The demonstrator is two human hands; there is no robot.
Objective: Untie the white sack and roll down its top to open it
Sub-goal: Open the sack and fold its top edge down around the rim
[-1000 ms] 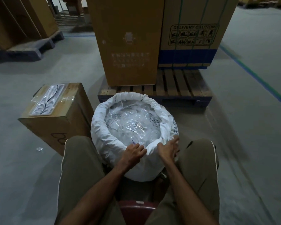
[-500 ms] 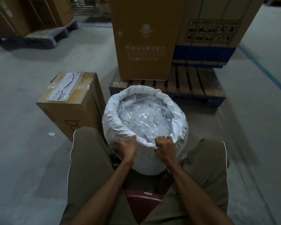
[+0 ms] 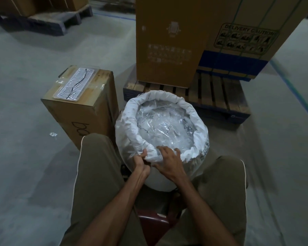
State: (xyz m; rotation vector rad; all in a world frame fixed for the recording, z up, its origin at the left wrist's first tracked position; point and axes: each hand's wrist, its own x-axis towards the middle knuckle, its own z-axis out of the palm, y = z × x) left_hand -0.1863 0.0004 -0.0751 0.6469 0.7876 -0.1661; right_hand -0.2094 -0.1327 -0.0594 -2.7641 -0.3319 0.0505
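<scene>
The white sack (image 3: 128, 128) stands on the floor between my knees, its top open and rolled down into a thick rim. Inside lie several clear plastic packets (image 3: 164, 128). My left hand (image 3: 140, 162) grips the near part of the rolled rim from below, thumb over the fold. My right hand (image 3: 167, 160) lies on the same near rim just to the right, fingers curled over the roll and into the opening, thumb under it. Both hands nearly touch each other.
A brown carton (image 3: 84, 110) with a white blister tray on top stands left of the sack. Behind it a wooden pallet (image 3: 219, 96) carries tall cartons (image 3: 169, 41). I sit on a red stool (image 3: 155, 219). Grey concrete floor lies all around.
My hands have come together on the near rim; the left one turned under the roll, the right one spread over it. The camera view moved closer and shifted left.
</scene>
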